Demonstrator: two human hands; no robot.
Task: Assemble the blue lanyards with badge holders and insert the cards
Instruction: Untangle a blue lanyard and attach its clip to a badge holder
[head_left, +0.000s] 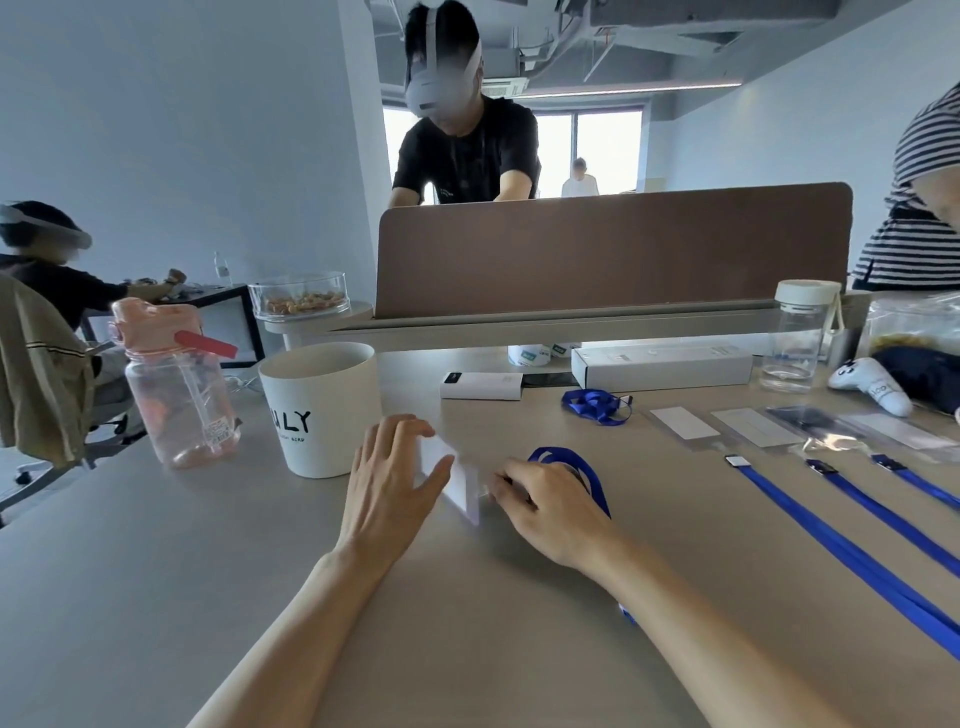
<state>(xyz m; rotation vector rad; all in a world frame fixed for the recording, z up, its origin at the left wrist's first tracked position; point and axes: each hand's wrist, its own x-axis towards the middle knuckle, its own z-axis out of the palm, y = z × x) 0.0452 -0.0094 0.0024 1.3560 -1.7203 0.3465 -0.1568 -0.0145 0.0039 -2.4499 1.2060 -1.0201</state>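
1. Hands meet over the middle of the grey worktop (156, 597), just in front of the white mug (324, 410).
2. The left hand (389, 488) has its fingers spread and curled around the near-left end of a white card (454, 480), thumb pressed on the card's upper face.
3. The right hand (545, 506) pinches narrowly at the card's right edge; whether a clear badge holder sits around the card there is too blurred to tell.
4. A looped blue lanyard (576, 467) lies under and just behind the right hand, touching it.
5. Another bunched blue lanyard (595, 405) lies farther back, well apart from both hands.
6. To the right, three clear badge holders (685, 423) lie in a row, with three straight blue lanyards (831, 540) stretched out beside them toward the near-right corner, well clear of either hand.
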